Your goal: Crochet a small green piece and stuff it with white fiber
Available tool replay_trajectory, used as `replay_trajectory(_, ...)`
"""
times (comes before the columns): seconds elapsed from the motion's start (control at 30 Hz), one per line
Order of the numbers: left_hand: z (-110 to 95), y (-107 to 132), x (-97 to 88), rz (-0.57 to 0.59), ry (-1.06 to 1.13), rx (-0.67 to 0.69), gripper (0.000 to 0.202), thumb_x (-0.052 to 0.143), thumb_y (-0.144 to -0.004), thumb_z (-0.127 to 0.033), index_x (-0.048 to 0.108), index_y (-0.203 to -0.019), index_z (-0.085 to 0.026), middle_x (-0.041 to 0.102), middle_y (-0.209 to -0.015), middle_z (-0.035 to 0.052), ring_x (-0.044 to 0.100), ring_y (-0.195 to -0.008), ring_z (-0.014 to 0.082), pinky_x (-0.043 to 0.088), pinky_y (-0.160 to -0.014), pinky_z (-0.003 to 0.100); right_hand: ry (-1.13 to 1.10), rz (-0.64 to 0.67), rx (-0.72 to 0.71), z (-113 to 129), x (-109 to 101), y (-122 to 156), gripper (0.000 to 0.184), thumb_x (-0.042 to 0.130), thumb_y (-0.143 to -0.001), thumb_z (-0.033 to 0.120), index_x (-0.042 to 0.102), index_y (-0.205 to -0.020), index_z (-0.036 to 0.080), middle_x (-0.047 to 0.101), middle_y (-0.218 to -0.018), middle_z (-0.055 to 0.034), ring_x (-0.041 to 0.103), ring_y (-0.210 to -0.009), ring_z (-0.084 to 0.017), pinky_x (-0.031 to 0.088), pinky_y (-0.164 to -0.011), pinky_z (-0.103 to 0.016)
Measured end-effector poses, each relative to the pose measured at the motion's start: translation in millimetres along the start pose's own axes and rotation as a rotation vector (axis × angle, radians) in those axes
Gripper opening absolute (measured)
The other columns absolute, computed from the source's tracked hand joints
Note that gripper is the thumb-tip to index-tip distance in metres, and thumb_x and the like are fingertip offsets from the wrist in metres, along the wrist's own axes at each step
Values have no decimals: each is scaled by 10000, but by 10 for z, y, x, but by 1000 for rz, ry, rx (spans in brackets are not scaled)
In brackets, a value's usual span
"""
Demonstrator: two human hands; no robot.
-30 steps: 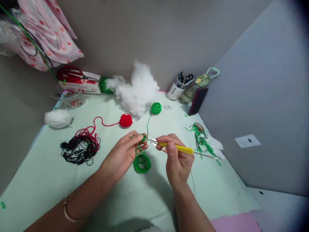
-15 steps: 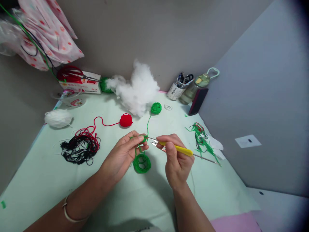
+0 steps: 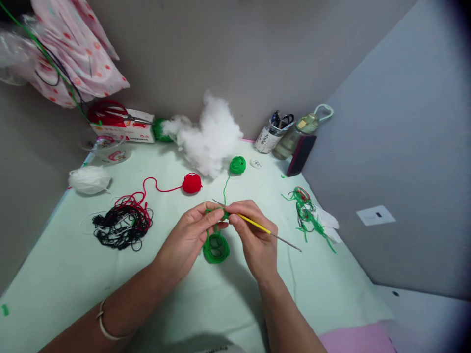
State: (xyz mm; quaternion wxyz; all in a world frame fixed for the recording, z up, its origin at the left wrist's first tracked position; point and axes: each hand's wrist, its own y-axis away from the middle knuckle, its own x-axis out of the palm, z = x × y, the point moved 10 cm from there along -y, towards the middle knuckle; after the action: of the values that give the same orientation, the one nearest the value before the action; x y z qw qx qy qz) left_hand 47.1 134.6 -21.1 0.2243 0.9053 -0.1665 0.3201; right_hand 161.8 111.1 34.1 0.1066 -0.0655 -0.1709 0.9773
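Note:
My left hand (image 3: 200, 225) is closed, pinching a small piece of green crochet work (image 3: 225, 214) between thumb and fingers. In my right hand (image 3: 257, 235) is a double-ended crochet hook (image 3: 259, 225) with a yellow grip. Its far tip points up and left past the green piece, and my right fingertips meet the work there. A green yarn strand runs from the hands up to a small green yarn ball (image 3: 238, 165). Below my left fingers lies a coil of green yarn (image 3: 216, 247), joined to the work by strands. The stitches are mostly hidden by fingers.
White stuffing (image 3: 211, 137) stands at the back. A red yarn ball (image 3: 192, 183), a black yarn tangle (image 3: 123, 228) and white yarn (image 3: 89, 179) lie left. Green scraps (image 3: 311, 218), a phone (image 3: 301, 156) and a bottle (image 3: 294, 137) are right. Red-handled scissors (image 3: 110, 113) rest on a box.
My right hand has moved left, up against my left fingers, bringing the hook over the green work. Pointed metal blades seen at the right fingers before no longer show. My left hand has barely moved.

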Motion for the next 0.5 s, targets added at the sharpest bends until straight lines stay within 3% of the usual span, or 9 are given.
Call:
replay_trajectory(0.17,-68,-10,-24,-6,-28,48,175,842,-825,-301,743,-781,-164,729,-900,38,654,-839,147,523,-799,240,-146,-22,178,-203,-33,-15,27,785,-842,228,769,-856,246,709,-859,-5,659,-775,-143,544,-690,-277)
replay_trajectory(0.27,-237,-48,-163,-45,-54,92,166,858,-811,-306,763,-791,-171,735,-904,38,664,-826,144,543,-807,242,-306,-128,248,-327,-199,-66,119,807,-769,252,696,-808,232,665,-787,20,584,-664,-115,496,-606,-255)
replay_trajectory(0.4,-611,-72,-370,-55,-209,183,257,851,-808,-399,772,-719,-172,751,-888,58,680,-793,153,581,-803,239,-549,-162,244,-338,-374,-163,194,771,-772,284,580,-782,251,502,-712,51,437,-581,-91,423,-519,-220)
replay_trajectory(0.5,-939,-17,-506,-48,-220,265,279,883,-775,-353,721,-646,-166,775,-996,88,700,-994,200,597,-871,229,-757,-147,201,-234,-493,-206,230,789,-798,252,559,-796,262,394,-681,67,382,-563,-90,427,-489,-185)
